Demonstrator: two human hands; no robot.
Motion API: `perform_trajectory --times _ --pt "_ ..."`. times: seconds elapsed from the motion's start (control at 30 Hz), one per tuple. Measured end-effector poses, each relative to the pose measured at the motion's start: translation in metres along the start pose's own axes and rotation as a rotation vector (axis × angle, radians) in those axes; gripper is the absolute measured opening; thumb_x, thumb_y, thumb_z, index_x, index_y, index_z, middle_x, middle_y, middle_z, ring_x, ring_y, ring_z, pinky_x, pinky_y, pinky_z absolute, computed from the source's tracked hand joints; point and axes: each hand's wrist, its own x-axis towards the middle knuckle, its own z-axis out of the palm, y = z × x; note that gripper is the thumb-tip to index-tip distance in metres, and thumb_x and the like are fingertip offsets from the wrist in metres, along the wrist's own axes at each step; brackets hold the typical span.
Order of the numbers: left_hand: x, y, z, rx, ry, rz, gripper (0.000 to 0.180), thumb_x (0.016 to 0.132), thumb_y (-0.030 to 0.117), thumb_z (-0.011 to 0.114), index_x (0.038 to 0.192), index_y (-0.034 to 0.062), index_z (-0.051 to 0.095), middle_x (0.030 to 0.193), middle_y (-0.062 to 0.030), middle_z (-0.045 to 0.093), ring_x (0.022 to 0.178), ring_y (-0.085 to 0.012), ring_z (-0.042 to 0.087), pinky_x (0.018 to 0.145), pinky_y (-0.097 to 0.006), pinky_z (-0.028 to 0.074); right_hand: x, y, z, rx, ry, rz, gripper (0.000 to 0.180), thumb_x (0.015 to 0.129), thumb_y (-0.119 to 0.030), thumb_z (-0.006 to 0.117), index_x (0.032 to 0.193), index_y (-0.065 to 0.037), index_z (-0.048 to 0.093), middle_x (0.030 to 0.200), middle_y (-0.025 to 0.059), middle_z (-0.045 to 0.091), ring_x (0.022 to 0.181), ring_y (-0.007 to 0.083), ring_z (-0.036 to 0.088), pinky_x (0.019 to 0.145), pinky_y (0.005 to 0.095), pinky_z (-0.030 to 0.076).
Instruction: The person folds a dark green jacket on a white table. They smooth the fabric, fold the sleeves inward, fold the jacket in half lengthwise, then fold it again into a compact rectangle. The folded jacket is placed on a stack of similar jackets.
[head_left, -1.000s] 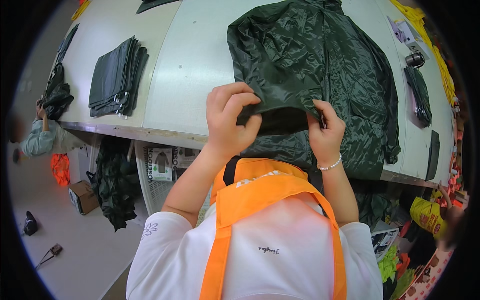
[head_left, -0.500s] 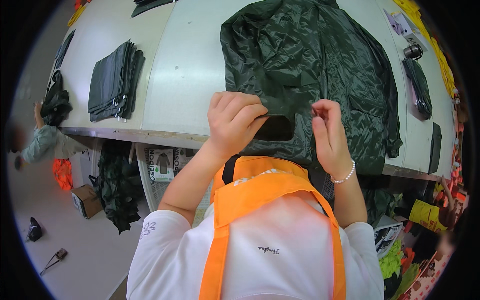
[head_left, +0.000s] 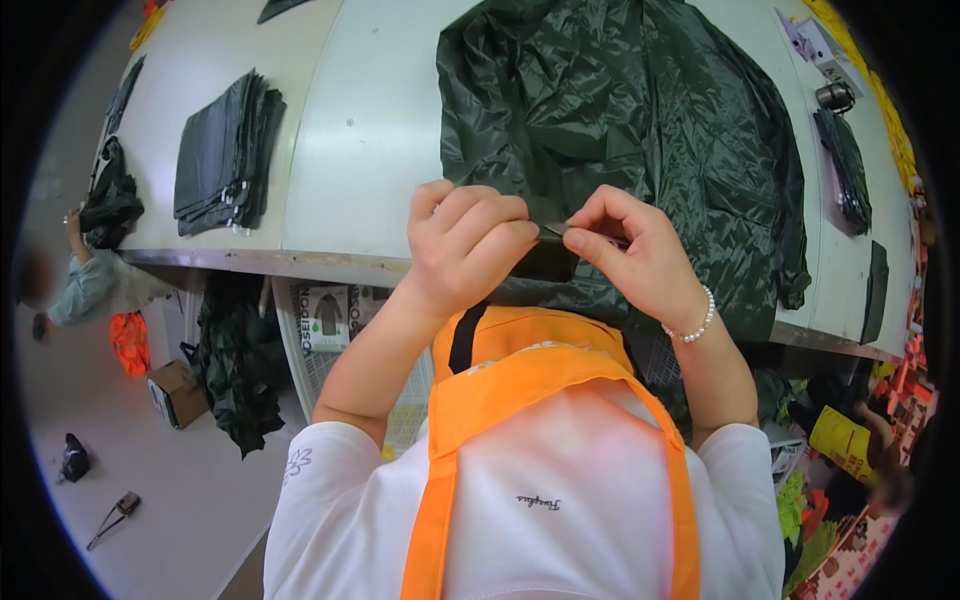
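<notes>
A dark green, shiny raincoat [head_left: 580, 100] lies spread and wrinkled over the table in front of me. My left hand [head_left: 470, 240] is closed, pinching an edge of the raincoat near the table's front edge. My right hand [head_left: 640, 250], with a beaded bracelet on its wrist, faces it with thumb and forefinger pressed together. Between those fingers is a thin, pointed metal tool [head_left: 553, 230], its tip close to my left fingertips. The tool's kind is hidden by the fingers.
Folded dark green garments [head_left: 222, 155] lie stacked on the left of the table [head_left: 350, 150]. At the right are another folded bundle [head_left: 842, 170] and a dark cylindrical object [head_left: 834, 97]. Below left stand a cardboard box [head_left: 178, 393] and hanging dark fabric [head_left: 235, 360]. A person [head_left: 85, 285] works at far left.
My right hand has moved left toward my left hand, its fingers now pinching the thin tool near the held edge. My left hand stays about where it was.
</notes>
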Motion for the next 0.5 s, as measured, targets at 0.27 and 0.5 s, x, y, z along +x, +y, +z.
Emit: perform_trajectory --times 0.27,0.5 --pt "-0.042 -0.01 -0.03 0.209 -0.05 -0.486 0.032 0.06 -0.013 0.066 0.085 0.0063 0.062 0.09 -0.0089 0.065 0.087 -0.0253 0.061 0.083 -0.034 0.044 -0.013 0.039 -0.005 0.098 0.026 0.04 0.03 0.079 -0.019 0.075 0.097 -0.002 0.058 0.077 0.0011 0.057 0.07 0.0081 0.049 0.064 0.0233 0.046" --pt "-0.05 0.021 0.007 0.322 0.083 -0.775 0.058 0.064 -0.014 0.042 0.121 -0.0025 0.052 0.119 -0.0132 0.055 0.117 -0.0273 0.049 0.103 -0.035 0.033 -0.062 0.138 -0.114 -0.377 0.369 0.038 0.017 0.081 -0.007 0.057 0.096 -0.005 0.066 0.089 0.0146 0.067 0.081 0.0314 0.065 0.072 0.037 0.051"
